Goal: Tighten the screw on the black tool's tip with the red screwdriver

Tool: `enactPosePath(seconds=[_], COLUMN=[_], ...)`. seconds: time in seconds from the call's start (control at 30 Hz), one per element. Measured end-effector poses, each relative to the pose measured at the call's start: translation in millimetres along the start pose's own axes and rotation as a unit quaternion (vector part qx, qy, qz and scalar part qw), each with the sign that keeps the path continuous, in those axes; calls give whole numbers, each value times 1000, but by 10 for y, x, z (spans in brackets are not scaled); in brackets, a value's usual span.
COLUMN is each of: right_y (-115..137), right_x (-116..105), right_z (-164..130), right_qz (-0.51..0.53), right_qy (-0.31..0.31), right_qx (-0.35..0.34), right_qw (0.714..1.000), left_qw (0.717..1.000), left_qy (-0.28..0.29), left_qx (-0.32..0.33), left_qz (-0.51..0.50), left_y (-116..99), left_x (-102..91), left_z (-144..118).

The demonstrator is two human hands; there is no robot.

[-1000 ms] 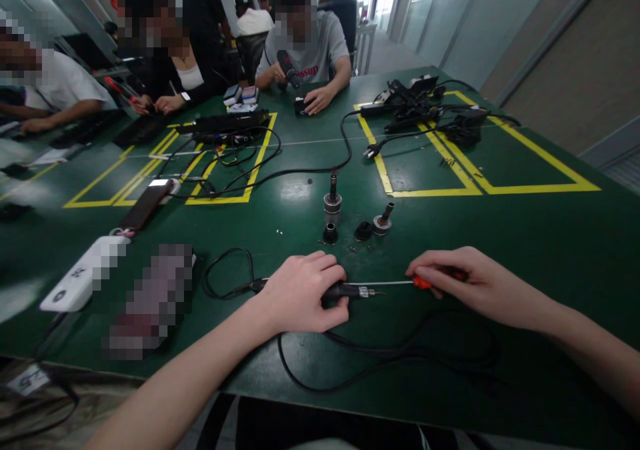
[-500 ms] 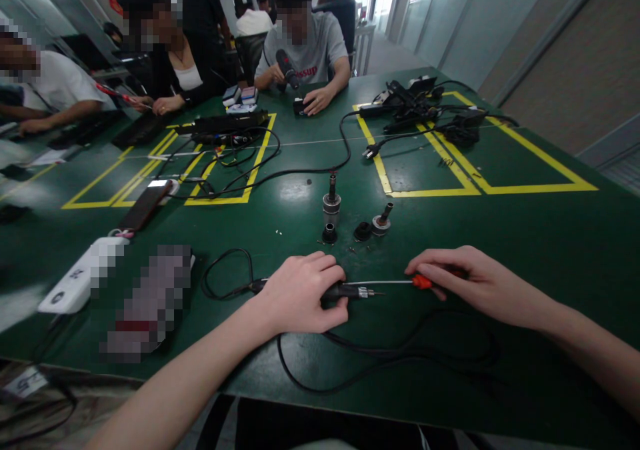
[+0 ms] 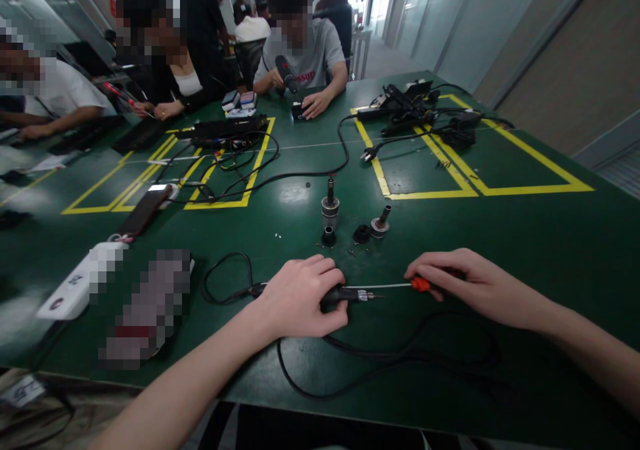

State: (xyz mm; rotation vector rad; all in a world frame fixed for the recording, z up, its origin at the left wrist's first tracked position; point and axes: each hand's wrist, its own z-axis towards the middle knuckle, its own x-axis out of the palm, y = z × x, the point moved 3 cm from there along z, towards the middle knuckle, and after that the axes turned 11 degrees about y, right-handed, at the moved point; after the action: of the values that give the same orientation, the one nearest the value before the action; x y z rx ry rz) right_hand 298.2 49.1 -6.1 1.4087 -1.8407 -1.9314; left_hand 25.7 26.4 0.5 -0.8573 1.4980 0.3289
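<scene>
Near the table's front, my left hand is closed around a black corded handle, which looks like part of a soldering iron. Bare metal and a thin pin stick out of its right end. My right hand pinches the red handle of a screwdriver. The screwdriver's long shaft runs left along the black handle, and its tip is hidden behind my left fingers. Just beyond my hands stand a metal cylindrical part, a small black collar, a black ring and a metal flanged tube. Several tiny screws lie beside them.
A black cable loops below my hands. To the left are a white power strip, a phone and a blurred-out flat object. Tangled cables lie at the back right. Across the table, a person holds a power tool.
The view has shifted slightly. Both hands keep their grips, and the screwdriver stays against the black handle with little visible movement.
</scene>
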Motion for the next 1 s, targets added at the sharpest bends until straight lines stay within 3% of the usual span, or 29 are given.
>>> enactPosePath(seconds=[0.2, 0.4, 1.0], right_y=[-18, 69, 146], right_x=[-7, 30, 51], right_z=[7, 10, -4], right_qz=[38, -26, -46], right_qy=[2, 19, 31], right_qx=[11, -2, -18], right_qw=[999, 999, 998], left_qw=[1000, 1000, 1000], left_qy=[-5, -8, -5], left_qx=[3, 5, 3], left_qz=[-5, -6, -5], left_y=[3, 0, 7], left_x=[2, -5, -2], left_z=[-9, -4, -4])
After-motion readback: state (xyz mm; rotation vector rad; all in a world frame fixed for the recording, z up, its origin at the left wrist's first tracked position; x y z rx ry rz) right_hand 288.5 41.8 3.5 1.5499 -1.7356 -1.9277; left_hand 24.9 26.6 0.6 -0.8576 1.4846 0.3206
